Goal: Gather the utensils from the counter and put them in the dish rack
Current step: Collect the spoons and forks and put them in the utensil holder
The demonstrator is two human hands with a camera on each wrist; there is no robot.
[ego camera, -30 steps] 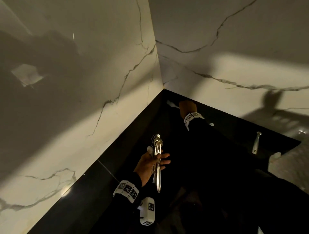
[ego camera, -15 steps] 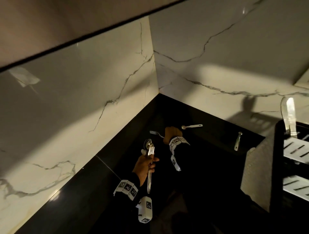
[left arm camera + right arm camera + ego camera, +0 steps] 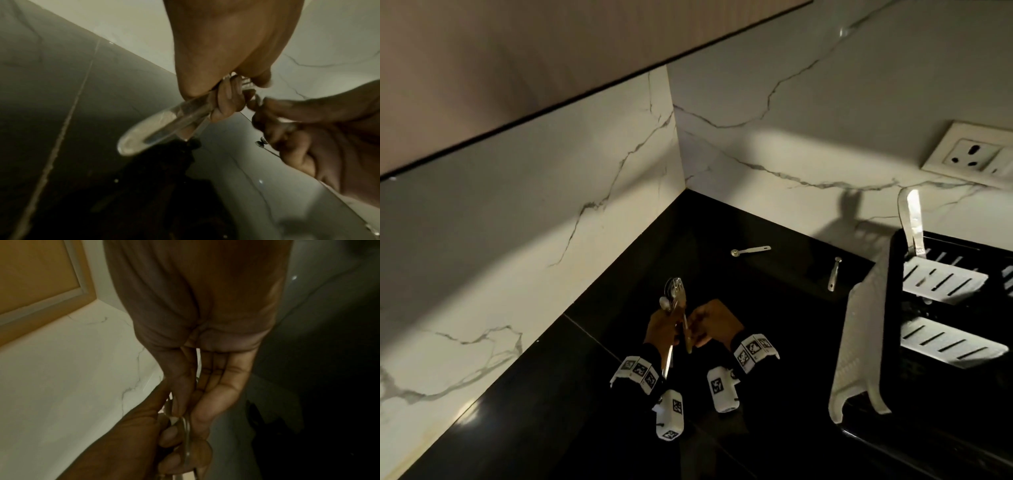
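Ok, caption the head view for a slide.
Both hands meet over the black counter: left hand grips gathered utensils, right hand adds another.

Both forearms in black sleeves (image 3: 640,353), cuffs ending just short of the wrists. Each wrist carries a white band (image 3: 637,370) faced with square black-and-white coded tags, several side by side; right band (image 3: 755,350) same pattern. Under each band hangs a white rounded boxy unit (image 3: 670,414), one coded tag on its side and another at its lower end; right unit (image 3: 722,389) shows one tag. Left hand (image 3: 662,329) and right hand (image 3: 710,323) bare, no gloves; rings not discernible
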